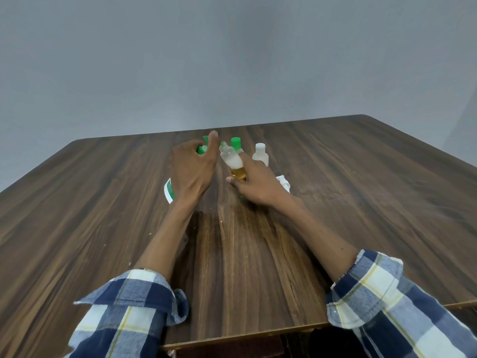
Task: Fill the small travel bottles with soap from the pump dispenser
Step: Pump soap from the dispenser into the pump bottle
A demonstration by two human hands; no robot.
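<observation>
Right, my left hand (192, 167) sits on top of the pump dispenser (204, 147), fingers curled over its green head, thumb sticking up at twelve o'clock; most of the dispenser is hidden under my hand, only a strip of its white-and-green label (169, 193) peeking out at seven o'clock of my wrist. My right hand (255, 182) pinches the open travel bottle (231, 161), fingers wrapped low around its body, where there's amber soap at the bottom and white foam above it. Here's what matters: the bottle's long axis leans, its uncapped mouth (223, 144) pointing toward eleven o'clock, straight at the pump head, and that mouth lies just beside my left thumb, at about three o'clock from it. I can't see the nozzle itself behind my hand, so I can't tell whether the mouth is truly under it. I reckon the next press wants that neck lined up beneath the spout first. Behind, at one o'clock of my right hand, a green-capped bottle (236, 143) and a white-capped bottle (260, 153) stand upright on the table (361, 202), waiting or done, I can't say.
</observation>
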